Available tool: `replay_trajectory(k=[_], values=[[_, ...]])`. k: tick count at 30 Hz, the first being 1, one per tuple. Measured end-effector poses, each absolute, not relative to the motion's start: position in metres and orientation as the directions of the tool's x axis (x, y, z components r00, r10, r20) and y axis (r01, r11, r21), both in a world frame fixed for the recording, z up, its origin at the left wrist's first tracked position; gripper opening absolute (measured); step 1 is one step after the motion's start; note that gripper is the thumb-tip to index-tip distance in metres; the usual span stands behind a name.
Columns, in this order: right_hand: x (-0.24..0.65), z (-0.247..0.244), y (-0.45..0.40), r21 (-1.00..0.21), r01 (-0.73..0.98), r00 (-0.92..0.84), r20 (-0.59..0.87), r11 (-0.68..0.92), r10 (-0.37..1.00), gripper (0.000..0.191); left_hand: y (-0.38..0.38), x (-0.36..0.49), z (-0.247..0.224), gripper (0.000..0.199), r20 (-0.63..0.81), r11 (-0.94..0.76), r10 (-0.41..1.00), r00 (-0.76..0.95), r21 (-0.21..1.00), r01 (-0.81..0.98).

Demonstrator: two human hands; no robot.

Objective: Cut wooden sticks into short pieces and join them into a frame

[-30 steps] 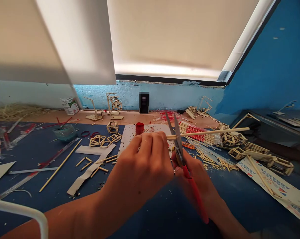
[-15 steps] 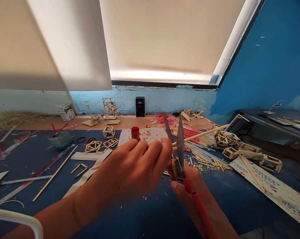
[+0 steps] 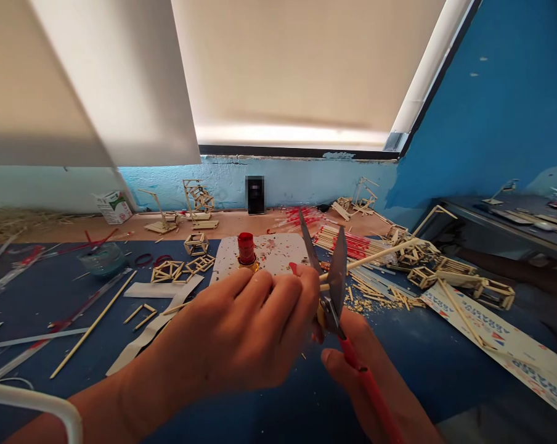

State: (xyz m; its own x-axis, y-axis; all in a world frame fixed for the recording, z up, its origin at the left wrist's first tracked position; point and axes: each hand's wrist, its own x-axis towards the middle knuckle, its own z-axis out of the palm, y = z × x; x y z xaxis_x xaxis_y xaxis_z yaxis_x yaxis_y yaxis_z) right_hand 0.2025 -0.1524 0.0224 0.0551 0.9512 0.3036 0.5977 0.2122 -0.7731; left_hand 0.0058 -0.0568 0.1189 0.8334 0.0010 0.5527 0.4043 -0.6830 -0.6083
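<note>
My left hand (image 3: pixel 255 327) is closed, back upward, around the near end of a thin wooden stick (image 3: pixel 382 253). The stick runs right from my fingers, passing between the spread blades of a pair of red-handled snips (image 3: pixel 337 271). Wrapped round the snips' handles is my right hand (image 3: pixel 352 370), partly hidden behind them. The blades point up and away from me. Just beyond my left knuckles stands a red-capped bottle (image 3: pixel 246 248), its lower part covered, on a stained white board (image 3: pixel 278 246).
Small wooden frames (image 3: pixel 167 271), a glass jar (image 3: pixel 103 259) and plastic strips lie left. To the right are cut stick pieces (image 3: pixel 375 290), more wooden frames (image 3: pixel 493 292) and a printed abrasive sheet (image 3: pixel 504 345). A white curved bar (image 3: pixel 29 398) crosses the lower left corner.
The snips' blades have spread a little wider around the stick. My left hand sits slightly lower, showing more of the red-capped bottle. The whole view has shifted slightly.
</note>
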Motion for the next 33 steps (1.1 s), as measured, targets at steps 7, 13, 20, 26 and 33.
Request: replay_trajectory(k=[7, 13, 20, 26, 33], values=[[0.216, 0.023, -0.125, -0.803, 0.552, -0.015, 0.26, 0.225, 0.966, 0.037, -0.044, -0.002, 0.128, 0.024, 0.486, -0.859, 0.511, 0.71, 0.251, 0.446], [0.225, 0.049, -0.113, -0.702, 0.696, -0.066, 0.144, 0.149, 0.987, 0.007, -0.016, -0.001, 0.126, 0.031, 0.203, -0.652, 0.564, 0.801, 0.704, 0.281], [0.236, 0.069, -0.093, -0.34, 0.936, -0.075, 0.054, 0.089, 0.996, 0.008, 0.008, 0.005, 0.088, 0.026, 0.157, -0.513, 0.588, 0.793, 0.831, 0.216], [0.228, 0.044, -0.08, -0.235, 0.965, -0.134, -0.046, 0.12, 0.99, 0.004, 0.01, 0.004, 0.031, 0.019, 0.173, -0.404, 0.705, 0.687, 0.895, 0.19], [0.226, 0.037, -0.079, -0.285, 0.954, -0.142, -0.143, 0.097, 0.979, 0.03, 0.008, -0.002, -0.013, 0.023, 0.151, -0.321, 0.765, 0.626, 0.932, 0.168]])
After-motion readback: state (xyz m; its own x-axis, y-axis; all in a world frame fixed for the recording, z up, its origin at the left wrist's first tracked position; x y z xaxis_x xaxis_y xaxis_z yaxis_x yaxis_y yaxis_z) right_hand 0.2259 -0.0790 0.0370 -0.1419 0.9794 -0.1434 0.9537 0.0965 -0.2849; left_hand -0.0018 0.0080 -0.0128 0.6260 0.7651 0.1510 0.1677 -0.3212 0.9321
